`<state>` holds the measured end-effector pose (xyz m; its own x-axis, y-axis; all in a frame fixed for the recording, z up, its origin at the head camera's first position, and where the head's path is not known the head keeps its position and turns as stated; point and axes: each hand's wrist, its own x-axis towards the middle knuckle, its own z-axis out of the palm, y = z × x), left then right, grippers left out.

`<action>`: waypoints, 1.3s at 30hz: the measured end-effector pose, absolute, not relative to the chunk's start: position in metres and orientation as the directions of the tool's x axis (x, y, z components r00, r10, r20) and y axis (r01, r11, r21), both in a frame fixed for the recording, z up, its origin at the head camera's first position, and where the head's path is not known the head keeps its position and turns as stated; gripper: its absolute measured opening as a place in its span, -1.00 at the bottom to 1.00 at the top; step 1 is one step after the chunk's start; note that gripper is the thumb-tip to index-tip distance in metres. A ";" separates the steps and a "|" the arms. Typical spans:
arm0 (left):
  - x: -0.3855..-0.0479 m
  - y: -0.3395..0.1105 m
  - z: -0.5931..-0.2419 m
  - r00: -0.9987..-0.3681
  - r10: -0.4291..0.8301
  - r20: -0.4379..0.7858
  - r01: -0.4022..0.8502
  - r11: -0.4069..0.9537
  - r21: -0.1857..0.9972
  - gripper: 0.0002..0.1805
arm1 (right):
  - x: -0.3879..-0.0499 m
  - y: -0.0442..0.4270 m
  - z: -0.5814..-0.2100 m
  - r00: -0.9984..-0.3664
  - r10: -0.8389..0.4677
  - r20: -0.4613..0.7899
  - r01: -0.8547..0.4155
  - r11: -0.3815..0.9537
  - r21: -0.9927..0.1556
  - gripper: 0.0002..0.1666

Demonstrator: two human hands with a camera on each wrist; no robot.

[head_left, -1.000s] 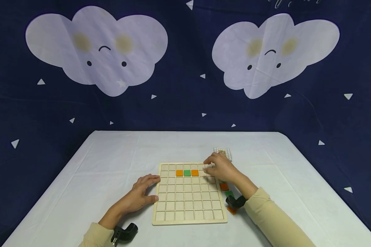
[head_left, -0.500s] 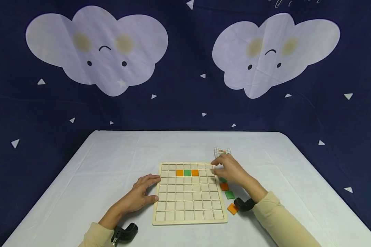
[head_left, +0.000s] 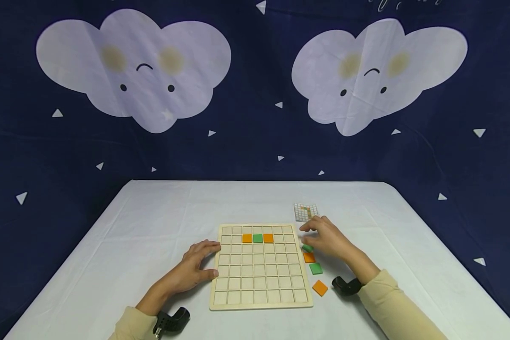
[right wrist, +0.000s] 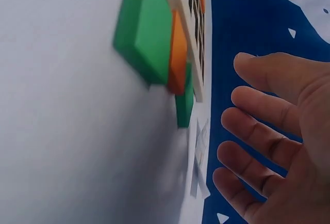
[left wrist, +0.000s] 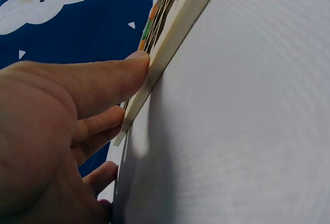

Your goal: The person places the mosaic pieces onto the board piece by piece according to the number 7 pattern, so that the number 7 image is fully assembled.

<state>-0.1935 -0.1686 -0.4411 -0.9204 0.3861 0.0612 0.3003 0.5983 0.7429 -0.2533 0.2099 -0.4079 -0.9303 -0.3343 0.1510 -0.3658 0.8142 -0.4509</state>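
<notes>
A square wooden grid board (head_left: pixel 259 274) lies on the white table. In its second row from the far side sit an orange tile (head_left: pixel 247 238), a green tile (head_left: pixel 257 238) and another orange tile (head_left: pixel 268 238). My left hand (head_left: pixel 192 267) touches the board's left edge with fingertips and thumb; the left wrist view shows the thumb against the rim. Just off the board's right edge, my right hand (head_left: pixel 329 241) hovers with relaxed fingers and holds nothing. Closest to it lies a loose green tile (head_left: pixel 308 248), partly beneath the thumb side.
Along the board's right side lie more loose tiles: an orange tile (head_left: pixel 309 258), a green tile (head_left: pixel 316 268) and an orange tile (head_left: pixel 320 288). Beyond the right hand, a small gridded pattern card (head_left: pixel 302 212) lies on the table (head_left: pixel 161 208). A dark cloud-print cloth (head_left: pixel 255 94) hangs behind.
My right hand has moved right, from above the board's far right corner to beside the loose tiles, uncovering more of the card and tiles. The left hand and the board stay put.
</notes>
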 end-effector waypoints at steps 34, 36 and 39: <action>-0.194 -0.169 -0.440 -0.919 0.390 0.064 0.306 0.598 0.741 -0.33 | -0.250 0.235 -0.418 -0.870 -0.486 0.083 -0.473 0.775 -0.419 -0.61; -0.193 -0.169 -0.440 -0.917 0.393 0.064 0.307 0.595 0.743 -0.33 | -0.251 0.234 -0.418 -0.868 -0.491 0.080 -0.476 0.774 -0.418 -0.59; -0.193 -0.170 -0.440 -0.915 0.399 0.068 0.312 0.589 0.745 -0.33 | -0.251 0.233 -0.419 -0.857 -0.508 0.083 -0.495 0.771 -0.401 -0.56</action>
<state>-0.1930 -0.1695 -0.4398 -0.9146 0.3986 0.0679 0.3122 0.5894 0.7451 -0.2510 0.2329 -0.4190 -0.8573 -0.5081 0.0827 -0.4954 0.7707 -0.4007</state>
